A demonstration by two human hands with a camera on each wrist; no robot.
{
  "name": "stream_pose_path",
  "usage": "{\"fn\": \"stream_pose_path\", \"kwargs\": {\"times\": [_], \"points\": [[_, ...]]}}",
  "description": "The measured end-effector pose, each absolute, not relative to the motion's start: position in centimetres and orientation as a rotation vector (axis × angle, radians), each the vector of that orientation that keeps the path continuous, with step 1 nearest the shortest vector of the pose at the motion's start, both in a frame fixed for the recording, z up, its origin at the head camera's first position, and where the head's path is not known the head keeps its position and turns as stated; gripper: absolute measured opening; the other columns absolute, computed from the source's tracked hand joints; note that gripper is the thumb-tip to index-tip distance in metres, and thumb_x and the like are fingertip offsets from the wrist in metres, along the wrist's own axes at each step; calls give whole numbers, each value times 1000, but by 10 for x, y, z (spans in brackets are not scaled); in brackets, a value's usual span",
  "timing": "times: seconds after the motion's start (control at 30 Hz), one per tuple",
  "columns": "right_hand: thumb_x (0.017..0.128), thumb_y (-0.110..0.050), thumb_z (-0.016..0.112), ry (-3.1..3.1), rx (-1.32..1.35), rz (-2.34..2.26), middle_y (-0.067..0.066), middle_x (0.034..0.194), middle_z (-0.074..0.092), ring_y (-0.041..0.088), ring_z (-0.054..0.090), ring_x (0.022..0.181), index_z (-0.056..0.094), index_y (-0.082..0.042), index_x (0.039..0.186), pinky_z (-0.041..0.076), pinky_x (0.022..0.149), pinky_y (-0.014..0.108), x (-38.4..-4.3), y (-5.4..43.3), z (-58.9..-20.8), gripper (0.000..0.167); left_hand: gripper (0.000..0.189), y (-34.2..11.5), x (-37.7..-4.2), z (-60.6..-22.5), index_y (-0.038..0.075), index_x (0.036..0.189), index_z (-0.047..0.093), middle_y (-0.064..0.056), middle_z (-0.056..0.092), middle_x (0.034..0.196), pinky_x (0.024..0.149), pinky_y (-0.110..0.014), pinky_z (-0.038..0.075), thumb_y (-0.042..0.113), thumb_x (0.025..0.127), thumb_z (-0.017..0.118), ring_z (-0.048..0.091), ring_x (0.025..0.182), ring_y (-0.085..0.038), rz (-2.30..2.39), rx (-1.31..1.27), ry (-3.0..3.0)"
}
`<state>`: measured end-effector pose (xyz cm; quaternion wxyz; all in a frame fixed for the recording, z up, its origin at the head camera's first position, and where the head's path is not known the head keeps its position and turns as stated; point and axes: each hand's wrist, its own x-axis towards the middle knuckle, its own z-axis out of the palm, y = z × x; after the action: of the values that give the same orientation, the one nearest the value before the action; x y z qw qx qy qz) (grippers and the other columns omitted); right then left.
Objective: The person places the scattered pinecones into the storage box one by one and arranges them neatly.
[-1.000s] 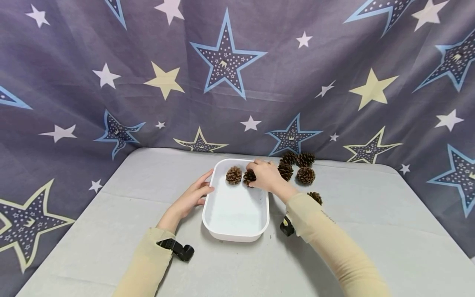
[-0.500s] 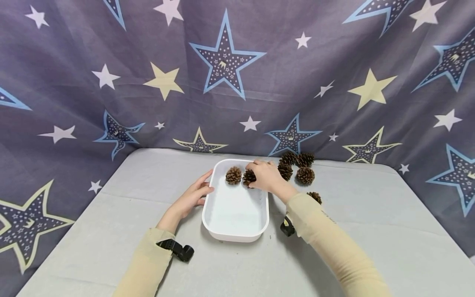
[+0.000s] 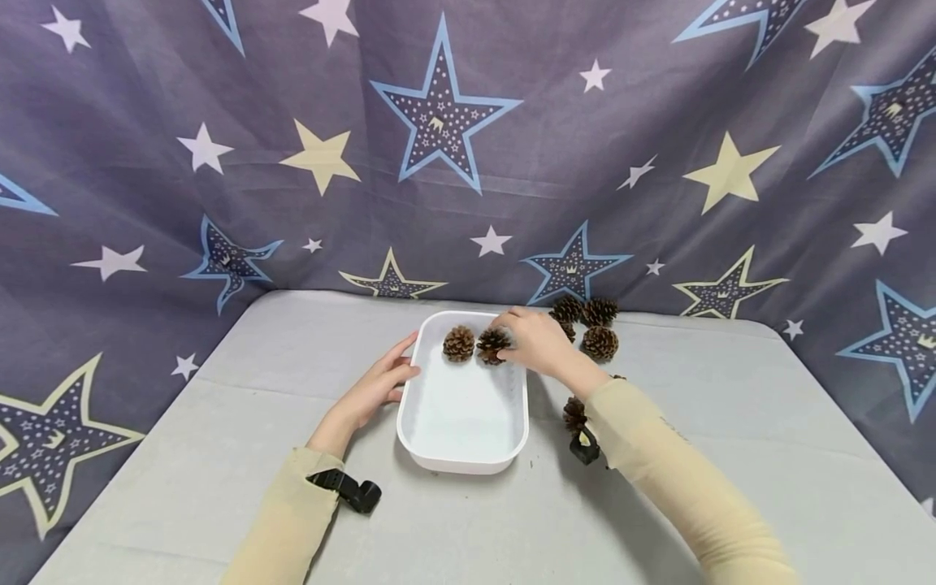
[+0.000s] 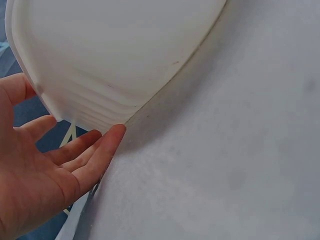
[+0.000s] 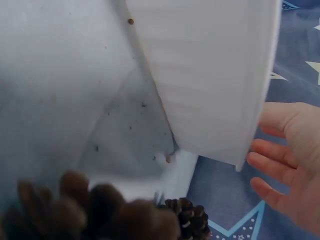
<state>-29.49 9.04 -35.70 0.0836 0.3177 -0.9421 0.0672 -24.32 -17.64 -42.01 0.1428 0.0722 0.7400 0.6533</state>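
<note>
A white rectangular tray (image 3: 462, 467) stands mid-table with two brown pine cones at its far end. One pine cone (image 3: 459, 344) sits left; the other pine cone (image 3: 493, 346) lies beside it, by the right wall. My left hand (image 3: 373, 392) rests against the tray's left side, fingers extended; the left wrist view shows its fingertips (image 4: 118, 131) on the outer wall. Over the right rim reaches my right hand (image 3: 539, 341), thumb and fingers spread loosely at the second cone's right edge. Whether they touch it is unclear. In the right wrist view, the tray wall hides part of that hand.
Several pine cones (image 3: 600, 344) cluster on the table right of the tray, partly behind my right hand. Another pine cone (image 3: 575, 413) shows beside the right wrist camera (image 3: 585, 447). A starry cloth (image 3: 439, 203) hangs behind the table (image 3: 292, 341).
My right hand has drawn back slightly to the right, its fingers loosening from the second cone, which stays in the tray. A cone near the right wrist has come into sight. The left hand stays put.
</note>
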Motion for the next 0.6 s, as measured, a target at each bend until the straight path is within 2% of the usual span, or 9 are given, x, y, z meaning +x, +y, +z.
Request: {"fn": "stream_pose_path", "kwargs": {"times": [0.33, 0.47, 0.6], "points": [[75, -27, 73, -2775, 977, 240, 9, 117, 58, 25, 59, 98, 60, -9, 114, 51, 83, 39, -279, 111, -348, 46, 64, -175, -242, -417, 28, 147, 15, -24, 38, 133, 85, -39, 52, 20, 92, 48, 47, 115, -37, 1894, 222, 2116], [76, -32, 71, -2768, 955, 220, 7, 114, 59, 21, 60, 87, 60, -12, 115, 53, 73, 36, -272, 121, -349, 45, 64, -175, -242, -417, 28, 147, 15, -24, 38, 132, 84, -38, 52, 20, 92, 48, 48, 114, -36, 1893, 219, 2118], [77, -33, 71, -2760, 953, 207, 5, 109, 60, 19, 60, 81, 61, -13, 115, 52, 72, 37, -266, 131, -349, 44, 64, -176, -243, -418, 27, 147, 15, -24, 38, 132, 84, -38, 52, 20, 92, 48, 48, 114, -36, 1892, 222, 2119]]}}
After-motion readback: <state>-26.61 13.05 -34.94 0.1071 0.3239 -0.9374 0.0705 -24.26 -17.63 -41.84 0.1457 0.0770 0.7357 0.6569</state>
